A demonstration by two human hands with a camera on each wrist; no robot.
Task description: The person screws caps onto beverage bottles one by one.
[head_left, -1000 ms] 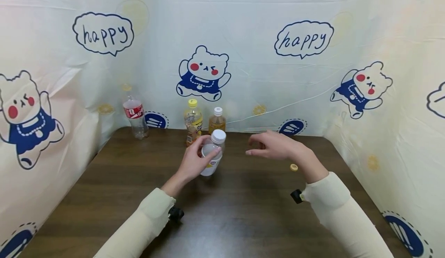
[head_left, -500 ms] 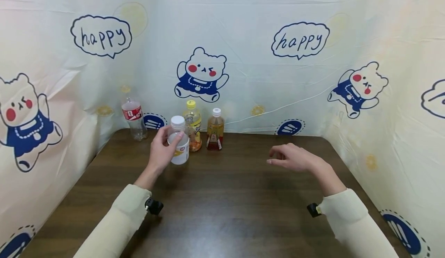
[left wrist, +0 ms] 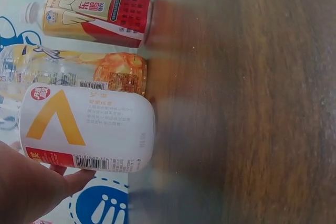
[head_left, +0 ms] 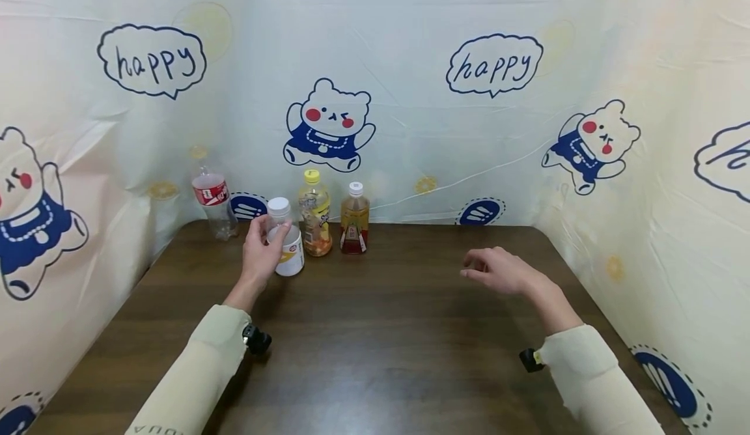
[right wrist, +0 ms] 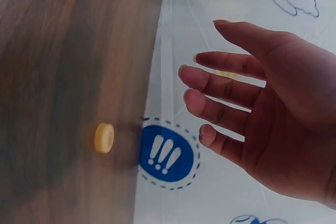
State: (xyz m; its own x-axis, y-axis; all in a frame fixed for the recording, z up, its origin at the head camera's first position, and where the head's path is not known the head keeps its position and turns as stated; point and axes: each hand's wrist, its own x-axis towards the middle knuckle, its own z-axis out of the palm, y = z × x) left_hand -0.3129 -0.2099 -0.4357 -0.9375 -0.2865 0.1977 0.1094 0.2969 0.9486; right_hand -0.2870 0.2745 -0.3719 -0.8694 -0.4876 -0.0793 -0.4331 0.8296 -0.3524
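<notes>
My left hand [head_left: 262, 252] grips a white-labelled plastic bottle [head_left: 290, 257] with a white cap, thumb on one side and fingers round the other. The bottle stands upright at the left of a yellow-capped drink bottle [head_left: 316, 220]. Whether its base touches the table cannot be told. Right of those is a white-capped bottle with a red and gold label [head_left: 355, 223]. My right hand [head_left: 498, 271] hovers over the right part of the table, holding nothing, its fingers loosely bent. A small yellow bottle cap [right wrist: 104, 138] lies on the table near it, hidden in the head view.
A clear, red-labelled bottle [head_left: 213, 194] with a yellow cap stands at the back left corner, behind my left hand. Printed cloth [head_left: 410, 122] hangs along the back and both sides of the dark wooden table [head_left: 375, 331].
My left hand has carried the white-labelled bottle leftward, from before the two drink bottles to beside them. My right hand has drawn back slightly to the right. The view has shifted a little.
</notes>
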